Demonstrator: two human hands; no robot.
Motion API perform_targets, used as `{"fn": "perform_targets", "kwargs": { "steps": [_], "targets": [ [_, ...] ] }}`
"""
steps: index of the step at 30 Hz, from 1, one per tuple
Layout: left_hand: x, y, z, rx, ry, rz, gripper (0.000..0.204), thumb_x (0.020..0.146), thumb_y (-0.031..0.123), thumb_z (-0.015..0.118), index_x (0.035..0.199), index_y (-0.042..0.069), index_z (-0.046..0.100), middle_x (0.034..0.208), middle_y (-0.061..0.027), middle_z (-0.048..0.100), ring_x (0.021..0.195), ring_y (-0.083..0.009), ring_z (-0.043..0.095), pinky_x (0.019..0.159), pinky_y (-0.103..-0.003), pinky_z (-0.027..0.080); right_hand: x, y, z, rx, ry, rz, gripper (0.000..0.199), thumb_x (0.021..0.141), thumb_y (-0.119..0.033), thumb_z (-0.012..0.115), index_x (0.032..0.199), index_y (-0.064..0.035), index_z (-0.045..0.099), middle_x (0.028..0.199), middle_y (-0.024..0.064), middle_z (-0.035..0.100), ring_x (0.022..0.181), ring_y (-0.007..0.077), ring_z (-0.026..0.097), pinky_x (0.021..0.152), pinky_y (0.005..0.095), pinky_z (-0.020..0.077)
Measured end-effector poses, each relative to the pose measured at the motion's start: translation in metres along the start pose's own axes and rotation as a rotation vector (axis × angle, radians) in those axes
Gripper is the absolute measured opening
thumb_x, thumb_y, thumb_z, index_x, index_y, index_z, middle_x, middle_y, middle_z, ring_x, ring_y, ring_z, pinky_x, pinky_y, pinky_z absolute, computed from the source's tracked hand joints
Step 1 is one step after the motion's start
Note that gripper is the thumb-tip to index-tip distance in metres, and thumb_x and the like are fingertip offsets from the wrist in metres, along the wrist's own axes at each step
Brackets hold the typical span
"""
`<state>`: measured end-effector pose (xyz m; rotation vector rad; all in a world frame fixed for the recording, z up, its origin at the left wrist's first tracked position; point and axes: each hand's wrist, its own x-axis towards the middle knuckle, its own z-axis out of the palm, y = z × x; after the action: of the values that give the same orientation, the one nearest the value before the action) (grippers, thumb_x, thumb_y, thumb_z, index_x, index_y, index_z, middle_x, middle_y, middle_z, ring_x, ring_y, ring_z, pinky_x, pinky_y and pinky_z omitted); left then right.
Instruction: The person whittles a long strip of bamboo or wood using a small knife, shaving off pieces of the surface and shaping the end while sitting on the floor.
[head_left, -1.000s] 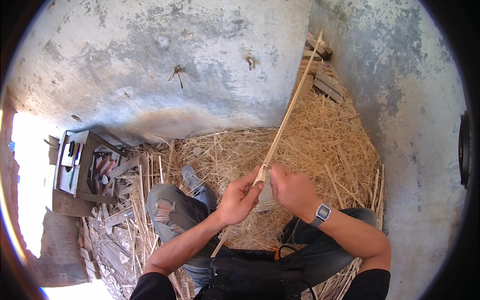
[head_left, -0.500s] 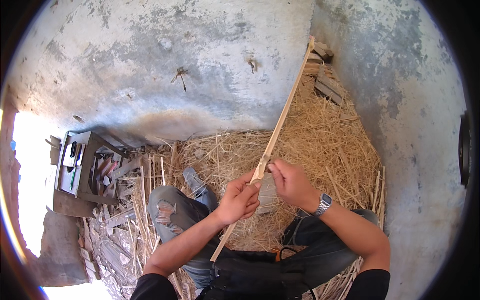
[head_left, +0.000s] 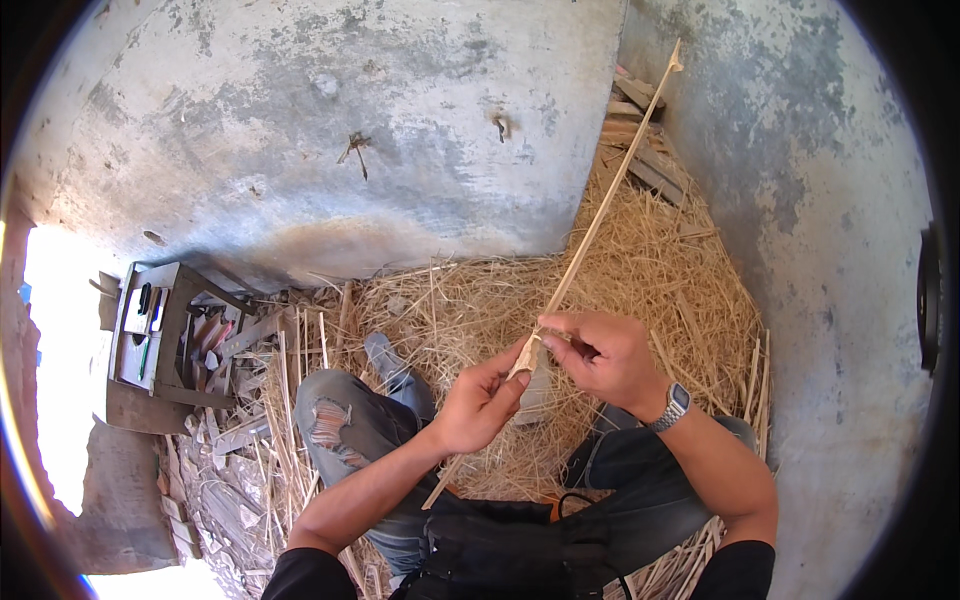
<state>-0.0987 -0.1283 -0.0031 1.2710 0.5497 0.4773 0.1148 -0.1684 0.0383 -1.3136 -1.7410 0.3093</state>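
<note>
A long thin cane strip [head_left: 600, 212] runs from the upper right corner down between my hands, its lower end showing near my lap. My left hand [head_left: 482, 400] pinches the strip from below at its middle. My right hand [head_left: 605, 358], with a wristwatch on the wrist, grips the same strip just above and to the right. Both hands meet over my knees in torn grey jeans [head_left: 345, 440]. A short grey blade-like piece under the hands is partly hidden.
Straw shavings [head_left: 660, 290] cover the floor in the corner of two grey concrete walls [head_left: 330, 130]. A wooden tool box [head_left: 150, 335] with hand tools stands at the left, cut cane pieces [head_left: 230, 470] beside it. Wooden scraps [head_left: 640, 150] lie in the far corner.
The strip's far tip has swung a little left and back to the right, and more of it now extends beyond my hands. Both hands stay closed on it.
</note>
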Motion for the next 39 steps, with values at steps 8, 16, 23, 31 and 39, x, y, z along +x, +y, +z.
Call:
{"fn": "perform_targets", "kwargs": {
  "steps": [8, 16, 23, 31, 39],
  "targets": [
    [-0.002, -0.002, -0.001, 0.225, 0.066, 0.018, 0.053, 0.104, 0.007, 0.052, 0.155, 0.005, 0.039, 0.066, 0.007, 0.044, 0.06, -0.0013, 0.039, 0.053, -0.022, 0.035, -0.006, 0.007, -0.004, -0.141, -0.086, -0.129, 0.026, 0.079, -0.006, 0.078, 0.105, -0.0112, 0.075, 0.075, 0.0055, 0.066, 0.06, 0.0232, 0.065, 0.05, 0.0341, 0.0495],
    [-0.002, -0.001, -0.003, 0.207, 0.061, -0.047, 0.053, 0.104, 0.007, 0.052, 0.155, 0.004, 0.04, 0.067, 0.0068, 0.043, 0.061, -0.001, 0.038, 0.054, -0.022, 0.035, -0.001, 0.006, -0.004, -0.151, -0.174, -0.032, 0.017, 0.08, -0.004, 0.073, 0.093, -0.0091, 0.063, 0.075, 0.0068, 0.066, 0.062, 0.0251, 0.067, 0.053, 0.0367, 0.0501],
    [0.0, -0.004, -0.006, 0.415, 0.087, 0.103, 0.053, 0.103, 0.008, 0.054, 0.154, 0.002, 0.04, 0.068, 0.0005, 0.053, 0.061, -0.0038, 0.045, 0.056, -0.024, 0.041, -0.007, 0.003, -0.01, 0.343, -0.124, 0.452, 0.012, 0.087, -0.01, 0.072, 0.094, -0.0043, 0.063, 0.061, -0.0065, 0.052, 0.053, 0.0031, 0.047, 0.049, 0.025, 0.0366],
    [0.001, 0.006, -0.002, 0.69, 0.116, 0.289, 0.057, 0.097, 0.005, 0.057, 0.151, 0.0, 0.042, 0.059, -0.0139, 0.055, 0.052, -0.0162, 0.059, 0.056, -0.031, 0.047, 0.006, -0.014, -0.015, 0.376, -0.204, 0.616, 0.017, 0.088, -0.016, 0.078, 0.09, 0.0, 0.075, 0.054, -0.0105, 0.045, 0.049, 0.0, 0.038, 0.047, 0.0225, 0.0293],
    [0.003, 0.002, -0.002, 0.808, 0.102, 0.424, 0.066, 0.092, 0.002, 0.058, 0.154, 0.002, 0.038, 0.056, -0.015, 0.054, 0.049, -0.0281, 0.06, 0.053, -0.038, 0.049, -0.002, 0.001, -0.01, 0.793, -0.224, 0.917, 0.017, 0.09, -0.018, 0.075, 0.086, -0.0026, 0.07, 0.054, -0.0052, 0.049, 0.044, 0.0031, 0.038, 0.043, 0.0239, 0.025]
  ]
}}
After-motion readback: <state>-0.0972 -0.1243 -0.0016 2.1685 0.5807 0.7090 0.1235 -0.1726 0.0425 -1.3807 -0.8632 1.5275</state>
